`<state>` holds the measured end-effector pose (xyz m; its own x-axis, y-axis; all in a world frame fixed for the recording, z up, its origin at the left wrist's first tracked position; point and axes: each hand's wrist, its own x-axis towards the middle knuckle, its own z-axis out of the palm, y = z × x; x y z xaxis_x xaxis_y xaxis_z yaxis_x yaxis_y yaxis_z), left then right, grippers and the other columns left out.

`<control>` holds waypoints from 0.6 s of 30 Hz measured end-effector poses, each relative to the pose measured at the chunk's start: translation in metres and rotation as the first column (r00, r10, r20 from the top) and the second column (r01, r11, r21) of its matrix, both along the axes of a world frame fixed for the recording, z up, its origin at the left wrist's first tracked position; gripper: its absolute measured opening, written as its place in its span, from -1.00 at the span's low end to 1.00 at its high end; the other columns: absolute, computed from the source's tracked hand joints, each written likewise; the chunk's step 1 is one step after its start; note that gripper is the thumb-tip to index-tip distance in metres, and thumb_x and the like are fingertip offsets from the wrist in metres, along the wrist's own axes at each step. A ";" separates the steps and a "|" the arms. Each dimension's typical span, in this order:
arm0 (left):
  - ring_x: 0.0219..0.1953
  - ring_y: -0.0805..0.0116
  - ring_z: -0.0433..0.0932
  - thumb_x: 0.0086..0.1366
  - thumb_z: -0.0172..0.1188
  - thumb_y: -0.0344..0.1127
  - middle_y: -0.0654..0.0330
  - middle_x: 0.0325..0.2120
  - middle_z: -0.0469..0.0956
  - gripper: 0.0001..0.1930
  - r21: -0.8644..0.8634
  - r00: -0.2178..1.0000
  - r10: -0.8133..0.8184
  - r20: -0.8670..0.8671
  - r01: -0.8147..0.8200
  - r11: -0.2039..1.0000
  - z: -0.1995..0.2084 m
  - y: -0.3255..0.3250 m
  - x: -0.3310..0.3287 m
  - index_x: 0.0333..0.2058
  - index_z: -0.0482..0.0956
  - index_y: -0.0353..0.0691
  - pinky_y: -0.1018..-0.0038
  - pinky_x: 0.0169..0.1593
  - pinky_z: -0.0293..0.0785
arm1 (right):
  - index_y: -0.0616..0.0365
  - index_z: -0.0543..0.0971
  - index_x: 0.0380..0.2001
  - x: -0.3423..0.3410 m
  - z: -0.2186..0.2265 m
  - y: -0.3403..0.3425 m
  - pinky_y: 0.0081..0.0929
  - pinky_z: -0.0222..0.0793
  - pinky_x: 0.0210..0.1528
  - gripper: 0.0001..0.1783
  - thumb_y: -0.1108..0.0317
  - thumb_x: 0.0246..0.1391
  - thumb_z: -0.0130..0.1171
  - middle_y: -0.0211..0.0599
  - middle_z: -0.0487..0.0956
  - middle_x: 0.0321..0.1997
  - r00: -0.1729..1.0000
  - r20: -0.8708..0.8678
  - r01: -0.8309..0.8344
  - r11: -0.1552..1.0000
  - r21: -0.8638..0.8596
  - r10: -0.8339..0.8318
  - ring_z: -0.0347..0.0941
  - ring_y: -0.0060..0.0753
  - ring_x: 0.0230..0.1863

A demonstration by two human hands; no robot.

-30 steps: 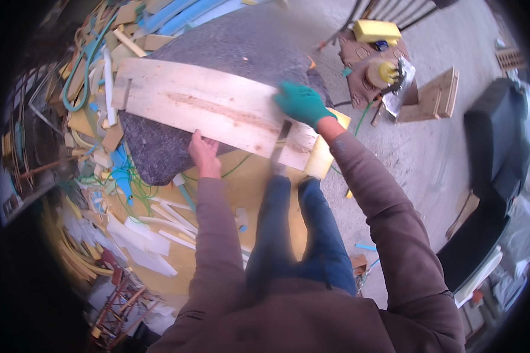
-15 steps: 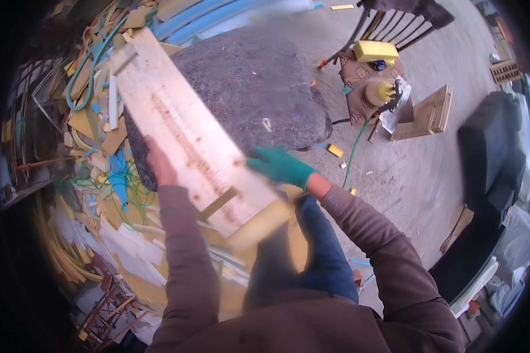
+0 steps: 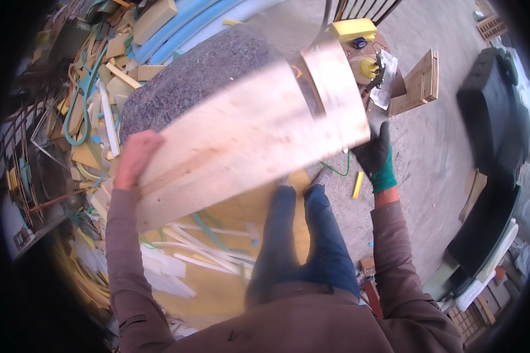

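Observation:
A long, pale wooden panel (image 3: 224, 132) with brown streaks and a notch near its right end is held across in front of me, somewhat blurred by motion. My bare left hand (image 3: 138, 159) is closed around its left end. At the right end, my right hand (image 3: 376, 154), in a green glove with a dark palm, grips the edge; some of its fingers are hidden by the wood. Behind the panel, and partly covered by it, is a large grey speckled padded block (image 3: 200, 79).
Foam scraps (image 3: 91, 156) pile up at left, below blue foam lengths (image 3: 185, 20). At right, a chair bears a yellow foam block (image 3: 353, 28) and a spray gun with a yellow cup (image 3: 369, 67). Beside it stands a wooden frame piece (image 3: 417, 85). A black sofa (image 3: 487, 106) lies farther right.
The panel has swung from pointing away from me to lying crosswise. My left hand moved left and nearer its end; my right hand moved right, to the opposite end.

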<state>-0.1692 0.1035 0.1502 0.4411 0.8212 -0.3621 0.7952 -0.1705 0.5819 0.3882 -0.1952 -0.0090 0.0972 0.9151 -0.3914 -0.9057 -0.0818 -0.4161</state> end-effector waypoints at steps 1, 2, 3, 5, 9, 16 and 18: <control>-0.32 0.25 0.65 0.46 0.37 0.01 0.14 -0.41 0.73 -0.60 -0.025 0.983 -0.099 -0.155 0.096 0.995 -0.008 0.003 0.029 -0.31 0.76 -0.26 0.26 -0.11 0.57 | 0.08 0.44 0.56 -0.006 -0.008 -0.021 0.02 0.36 0.59 -0.12 -0.41 0.57 -0.10 -0.20 0.54 0.57 0.992 -0.094 -0.092 0.995 -0.037 0.088 0.49 -0.09 0.52; -0.33 0.12 0.67 0.43 0.39 0.08 0.08 -0.43 0.72 -0.57 -0.052 0.949 -0.212 -0.233 0.205 0.977 -0.015 0.006 0.056 -0.37 0.76 -0.23 0.21 -0.12 0.57 | 0.06 0.41 0.58 -0.022 -0.022 -0.039 0.00 0.39 0.57 -0.12 -0.40 0.57 -0.07 -0.23 0.53 0.57 0.990 -0.090 -0.112 0.992 -0.056 0.107 0.49 -0.10 0.52; -0.33 0.06 0.67 0.41 0.40 0.12 0.06 -0.43 0.71 -0.55 -0.087 0.926 -0.225 -0.302 0.209 0.974 -0.020 0.011 0.076 -0.37 0.76 -0.21 0.19 -0.12 0.57 | 0.04 0.38 0.61 -0.036 -0.035 -0.057 -0.01 0.41 0.56 -0.12 -0.39 0.56 -0.03 -0.25 0.52 0.58 0.990 -0.103 -0.110 0.978 -0.176 0.093 0.49 -0.10 0.52; -0.31 -0.06 0.66 0.37 0.40 0.20 0.01 -0.44 0.70 -0.51 -0.117 0.891 -0.283 -0.355 0.257 0.959 -0.035 0.019 0.111 -0.39 0.76 -0.18 0.14 -0.12 0.56 | -0.02 0.38 0.61 -0.067 -0.058 -0.097 -0.02 0.44 0.54 -0.14 -0.36 0.55 0.04 -0.27 0.52 0.58 0.995 -0.078 0.041 0.947 -0.319 -0.069 0.48 -0.16 0.53; -0.34 -0.03 0.69 0.34 0.41 0.22 0.04 -0.49 0.69 -0.48 -0.084 0.882 -0.327 -0.339 0.318 0.944 -0.061 0.054 0.145 -0.39 0.78 -0.20 0.12 -0.12 0.56 | -0.03 0.41 0.59 -0.099 -0.109 -0.124 -0.07 0.38 0.58 -0.20 -0.31 0.56 0.07 -0.31 0.54 0.56 0.958 -0.198 0.145 0.944 -0.298 -0.209 0.48 -0.25 0.53; -0.01 -0.11 0.64 0.37 0.47 -0.07 -0.02 -0.10 0.63 -0.64 0.449 0.881 -0.411 -0.234 0.473 0.758 -0.105 0.070 0.170 -0.09 0.73 -0.25 0.11 0.12 0.55 | 0.18 0.49 0.49 -0.129 -0.159 -0.088 -0.26 0.47 0.46 -0.27 -0.19 0.62 0.05 -0.18 0.65 0.39 0.626 0.780 0.182 0.974 -0.137 -0.007 0.58 -0.35 0.35; -0.05 -0.17 0.62 0.28 0.56 -0.14 -0.04 -0.09 0.59 -0.59 0.331 0.824 -0.457 -0.335 0.557 0.762 -0.115 0.034 0.182 -0.05 0.64 -0.22 0.09 0.10 0.57 | 0.21 0.54 0.44 -0.116 -0.165 -0.086 -0.36 0.53 0.32 -0.33 -0.14 0.63 0.07 -0.29 0.68 0.29 0.964 0.265 0.121 0.918 -0.378 -0.018 0.63 -0.42 0.19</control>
<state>0.0126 0.1378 0.0354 0.7830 0.5904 -0.1958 0.6209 -0.7605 0.1901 0.2726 -0.2816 -0.1736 0.2972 0.6828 -0.6675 -0.7845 -0.2239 -0.5783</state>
